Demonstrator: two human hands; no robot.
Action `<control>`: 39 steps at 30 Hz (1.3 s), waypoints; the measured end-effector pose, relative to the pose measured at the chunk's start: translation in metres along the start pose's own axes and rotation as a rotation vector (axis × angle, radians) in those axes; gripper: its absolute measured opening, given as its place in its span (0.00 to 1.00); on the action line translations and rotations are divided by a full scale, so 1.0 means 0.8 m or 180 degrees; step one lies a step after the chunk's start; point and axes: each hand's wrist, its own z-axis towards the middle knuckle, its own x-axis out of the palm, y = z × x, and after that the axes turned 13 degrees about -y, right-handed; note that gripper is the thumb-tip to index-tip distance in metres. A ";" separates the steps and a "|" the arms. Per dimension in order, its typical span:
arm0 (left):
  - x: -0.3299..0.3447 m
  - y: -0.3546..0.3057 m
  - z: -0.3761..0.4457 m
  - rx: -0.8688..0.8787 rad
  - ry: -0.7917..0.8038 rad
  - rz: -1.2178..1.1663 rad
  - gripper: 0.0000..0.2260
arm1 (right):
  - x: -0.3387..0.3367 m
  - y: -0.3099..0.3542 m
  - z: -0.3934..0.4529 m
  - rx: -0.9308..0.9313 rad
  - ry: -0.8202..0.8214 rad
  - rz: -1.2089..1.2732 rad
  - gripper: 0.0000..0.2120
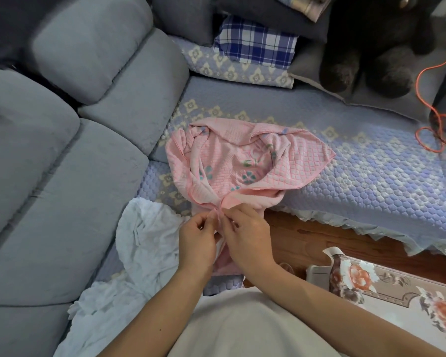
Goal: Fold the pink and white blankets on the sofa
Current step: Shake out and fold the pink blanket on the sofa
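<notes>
1. State: the pink blanket [232, 161] sits bunched on the quilted sofa cover [371, 171], with its near end hanging over the seat's front edge toward us. The left hand [197, 240] and right hand [245, 238] are nearly touching, and each pinches the pink hem with its fingertips at the same gathered spot. The white blanket [144, 235] lies crumpled just left of the hands and runs down past our left forearm. It is not folded yet.
2. Risk: we can't tell whether we hold 2 true corners or just 1 bunched bit of hem. If it's the latter, spreading the hands gives a skewed edge and a crooked fold.
3. Risk: the grip is fingertips only on a thin binding. The quilted body looks heavy enough to pull the hem out when we lift.
4. Risk: the far side is folded over itself in several flaps. If we lift without shaking it out, those creases get trapped in the fold.
5. Risk: the white blanket touches or slips under the pink one by the left hand. It could drag along or slide off the seat.
6. Risk: the near end hangs over the wooden floor [319, 235]. If we lose our hold, it likely drops there.
7. Low risk: the orange cable [430, 117] and checked pillow [255, 45] lie well apart. They only matter if we spread the blanket wide.
</notes>
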 end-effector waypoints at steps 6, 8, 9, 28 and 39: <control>0.000 0.000 0.001 0.0182 -0.0080 0.0174 0.15 | 0.002 -0.014 -0.005 -0.0088 -0.0048 -0.0036 0.05; 0.004 -0.001 0.004 0.0300 -0.0108 0.0301 0.14 | 0.000 -0.009 -0.002 -0.0110 -0.0125 0.0007 0.05; 0.005 -0.002 0.005 0.0334 -0.0143 0.0351 0.13 | -0.001 -0.007 0.000 -0.0127 -0.0144 0.0007 0.05; -0.003 -0.015 0.002 -0.0408 0.0227 -0.0513 0.10 | -0.002 -0.010 0.014 0.0150 0.0144 0.0097 0.03; 0.005 0.005 -0.011 0.0601 -0.0249 0.0670 0.12 | -0.002 0.000 0.007 0.0431 0.0102 0.0125 0.06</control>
